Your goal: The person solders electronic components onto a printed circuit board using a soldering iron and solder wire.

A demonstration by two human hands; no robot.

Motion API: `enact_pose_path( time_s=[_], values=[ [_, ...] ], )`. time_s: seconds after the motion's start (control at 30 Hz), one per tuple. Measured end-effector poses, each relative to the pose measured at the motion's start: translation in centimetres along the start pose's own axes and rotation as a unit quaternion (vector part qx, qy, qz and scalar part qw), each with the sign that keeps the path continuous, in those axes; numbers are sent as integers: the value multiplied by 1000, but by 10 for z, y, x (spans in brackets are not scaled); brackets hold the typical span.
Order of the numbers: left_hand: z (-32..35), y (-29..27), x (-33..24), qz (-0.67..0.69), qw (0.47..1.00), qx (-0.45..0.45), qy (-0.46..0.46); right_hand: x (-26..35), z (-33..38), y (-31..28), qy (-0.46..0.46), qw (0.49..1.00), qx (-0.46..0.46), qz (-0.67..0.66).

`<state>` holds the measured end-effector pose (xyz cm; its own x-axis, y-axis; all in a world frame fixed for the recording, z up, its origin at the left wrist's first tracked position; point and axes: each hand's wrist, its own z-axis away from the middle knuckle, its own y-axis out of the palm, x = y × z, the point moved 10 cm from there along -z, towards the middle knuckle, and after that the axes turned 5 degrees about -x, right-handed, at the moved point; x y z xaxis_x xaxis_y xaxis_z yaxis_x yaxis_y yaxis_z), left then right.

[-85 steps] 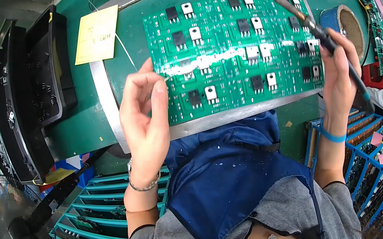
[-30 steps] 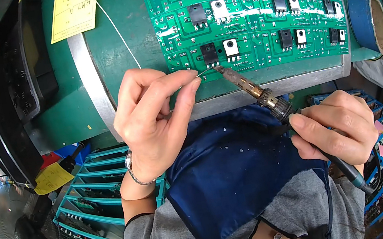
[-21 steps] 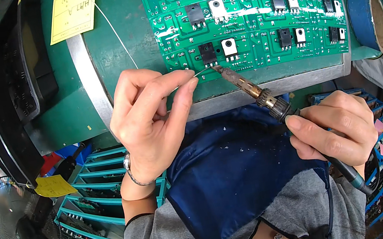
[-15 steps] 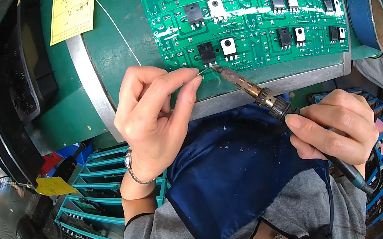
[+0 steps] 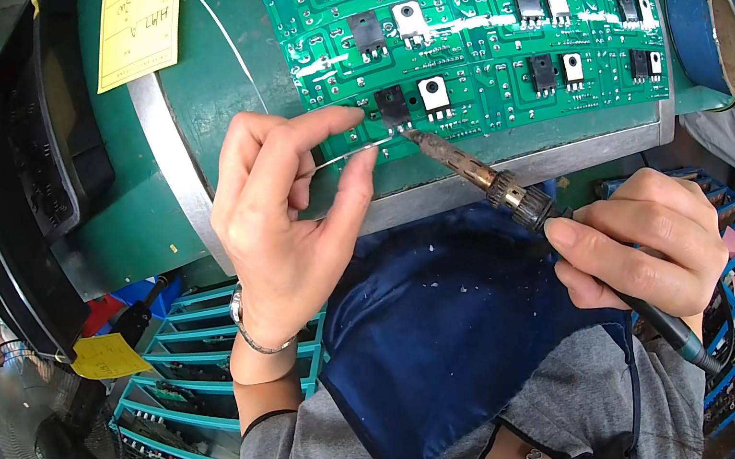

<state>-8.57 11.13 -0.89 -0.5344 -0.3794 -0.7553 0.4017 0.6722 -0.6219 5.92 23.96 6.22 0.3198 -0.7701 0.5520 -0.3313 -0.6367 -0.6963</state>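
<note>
My right hand [image 5: 647, 246] is wrapped round the dark handle of a soldering iron [image 5: 502, 189]. The iron's tip meets the pins of a black transistor [image 5: 392, 107] at the near left of the green circuit-board panel [image 5: 485, 117]. In my left hand [image 5: 286, 209], a thin length of solder wire [image 5: 338, 158] runs from the curled fingers across the thumb tip toward those pins. Thumb and forefinger are spread apart; the curled fingers keep the wire, though their grip is partly hidden. A white-faced transistor [image 5: 434, 97] sits right of the black one.
A yellow paper tag [image 5: 139, 25] lies at the far left, beside black trays [image 5: 62, 115]. At the right stands a blue roll [image 5: 700, 38]. A metal strip [image 5: 439, 193] edges the green bench. Racks [image 5: 204, 354] flank my lap; a fan [image 5: 46, 429] stands lower left.
My left forefinger has lifted away from the thumb, which pinched the solder wire before. The panel has shifted slightly left, and the iron tip has moved slightly left with it.
</note>
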Motion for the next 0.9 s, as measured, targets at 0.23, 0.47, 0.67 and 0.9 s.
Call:
enact_pose_path(
  time_s=[0.23,0.47,0.67,0.9],
  values=[
    [-1,7,-3,-26,1000,3,14,0,-2,0,8,1000,-1,-1],
    [-2,10,-3,-17,1000,2,24,0,-3,-1,13,1000,-2,-7],
    [-1,10,-2,-17,1000,3,18,0,-3,0,6,1000,-5,-4],
    [0,11,-3,-17,1000,1,21,0,-2,0,9,1000,-1,-6]
  ],
)
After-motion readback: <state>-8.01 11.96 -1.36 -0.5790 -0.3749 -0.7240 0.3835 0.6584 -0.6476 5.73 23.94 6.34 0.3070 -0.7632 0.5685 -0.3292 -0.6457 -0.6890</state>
